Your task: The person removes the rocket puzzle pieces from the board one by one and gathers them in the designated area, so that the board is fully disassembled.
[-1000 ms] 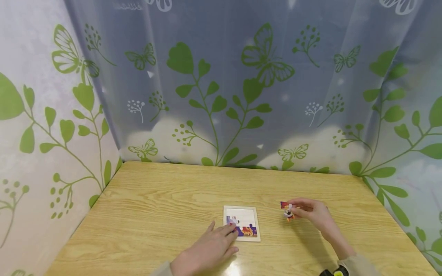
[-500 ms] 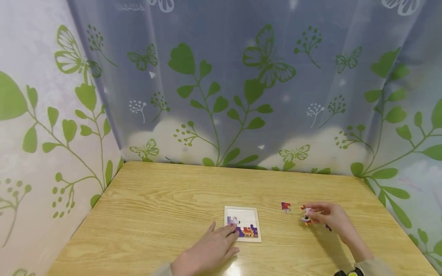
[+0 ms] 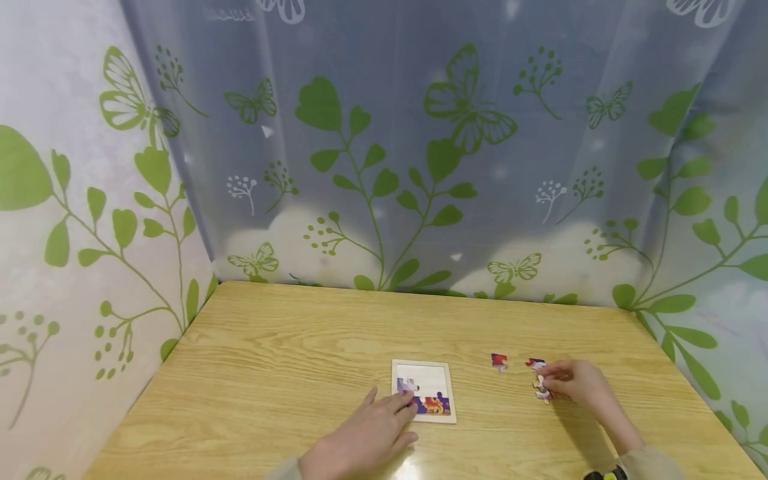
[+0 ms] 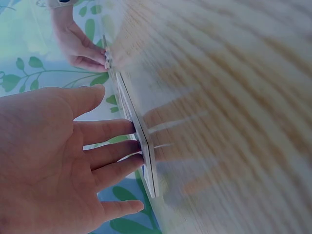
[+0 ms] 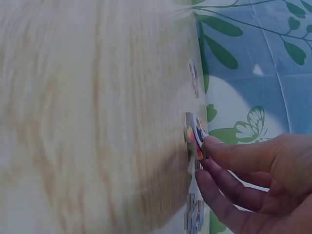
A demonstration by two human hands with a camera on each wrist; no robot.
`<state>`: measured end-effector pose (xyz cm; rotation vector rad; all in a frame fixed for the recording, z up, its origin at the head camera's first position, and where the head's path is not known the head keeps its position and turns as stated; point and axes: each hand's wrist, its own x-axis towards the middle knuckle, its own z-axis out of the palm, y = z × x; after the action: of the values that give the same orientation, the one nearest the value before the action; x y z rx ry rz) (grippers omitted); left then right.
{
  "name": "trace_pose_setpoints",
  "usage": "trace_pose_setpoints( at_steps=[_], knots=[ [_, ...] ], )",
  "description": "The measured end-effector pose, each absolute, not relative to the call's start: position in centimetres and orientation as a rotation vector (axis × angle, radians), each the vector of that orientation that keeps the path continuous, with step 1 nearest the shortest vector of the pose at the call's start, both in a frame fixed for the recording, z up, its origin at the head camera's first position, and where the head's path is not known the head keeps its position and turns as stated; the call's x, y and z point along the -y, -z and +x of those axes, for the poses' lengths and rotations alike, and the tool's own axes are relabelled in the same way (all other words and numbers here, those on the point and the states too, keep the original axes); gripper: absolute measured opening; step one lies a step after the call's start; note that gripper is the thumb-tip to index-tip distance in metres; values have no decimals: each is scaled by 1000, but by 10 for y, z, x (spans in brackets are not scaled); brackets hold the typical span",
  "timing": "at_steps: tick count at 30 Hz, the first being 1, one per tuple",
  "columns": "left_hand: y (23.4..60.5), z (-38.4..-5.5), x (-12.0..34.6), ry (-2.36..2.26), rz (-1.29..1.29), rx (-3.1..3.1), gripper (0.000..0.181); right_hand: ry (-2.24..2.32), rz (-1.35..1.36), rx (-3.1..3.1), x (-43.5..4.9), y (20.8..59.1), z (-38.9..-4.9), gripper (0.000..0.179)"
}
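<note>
My left hand point(image 3: 369, 427) lies with straight, spread fingers, its fingertips on the lower left part of a white-framed puzzle board point(image 3: 429, 375). In the left wrist view, several of its fingertips touch the board's edge point(image 4: 149, 146). Joined puzzle pieces point(image 3: 435, 405) with a purple and orange picture fill the bottom row, and a pale piece point(image 3: 408, 385) sits above at the left. Off to the right, my right hand point(image 3: 585, 387) pinches a colourful puzzle piece point(image 5: 195, 134) between thumb and fingers, low over the table. Its fingers partly cover that piece.
A red and purple puzzle piece point(image 3: 499, 361) lies between board and right hand. Another loose piece point(image 3: 535, 363) is just beyond the right fingertips. More pieces point(image 5: 191, 214) lie beside the hand in the right wrist view. A patterned curtain point(image 3: 384, 167) stands behind the wooden table point(image 3: 288, 347).
My right hand has moved right with the pinched piece. The red and purple piece, then another, now lie on the table where the hand was. The left hand stays at the board.
</note>
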<state>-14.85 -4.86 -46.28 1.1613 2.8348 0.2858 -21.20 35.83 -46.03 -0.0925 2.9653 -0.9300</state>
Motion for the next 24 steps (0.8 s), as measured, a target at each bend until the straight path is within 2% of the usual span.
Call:
trace_pose_setpoints(
  at_steps=[13,18,24],
  knots=[
    [461,-149,48,-255,1170,-2850,54,812,-10,-2959,-357,458,-212,19],
    [462,-149,48,-254,1177,-2855,53,828,-14,-2995,-356,456,-210,33],
    [462,-149,48,-259,1175,-2854,53,1115,27,-2947,-347,453,-207,48]
  ],
)
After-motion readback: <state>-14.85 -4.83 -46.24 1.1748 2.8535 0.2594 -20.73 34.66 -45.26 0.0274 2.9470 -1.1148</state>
